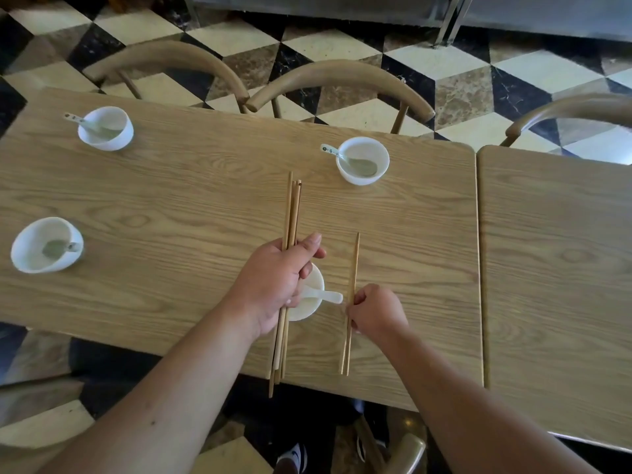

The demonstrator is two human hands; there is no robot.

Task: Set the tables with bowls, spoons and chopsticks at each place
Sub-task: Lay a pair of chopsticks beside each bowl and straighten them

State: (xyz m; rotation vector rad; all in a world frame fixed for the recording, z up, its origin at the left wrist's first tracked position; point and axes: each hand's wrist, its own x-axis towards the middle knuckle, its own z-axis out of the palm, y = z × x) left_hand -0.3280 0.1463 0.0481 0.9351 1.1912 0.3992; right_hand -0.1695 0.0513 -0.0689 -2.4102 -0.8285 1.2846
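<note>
My left hand (pixel 273 278) grips a bundle of several wooden chopsticks (pixel 291 213) held lengthwise over the near white bowl (pixel 309 307), which it partly hides; a white spoon (pixel 325 296) rests in that bowl. My right hand (pixel 374 311) pinches a pair of chopsticks (pixel 353 268) lying on the wooden table (pixel 205 206) just right of the bowl. Three more white bowls with spoons stand at the far left (pixel 106 129), far middle (pixel 363 160) and near left (pixel 46 245).
A second wooden table (pixel 554 268) adjoins on the right. Curved wooden chairs (pixel 342 80) stand along the far side, another chair back at the right (pixel 574 109). The floor is checkered tile. My shoes show below the near table edge.
</note>
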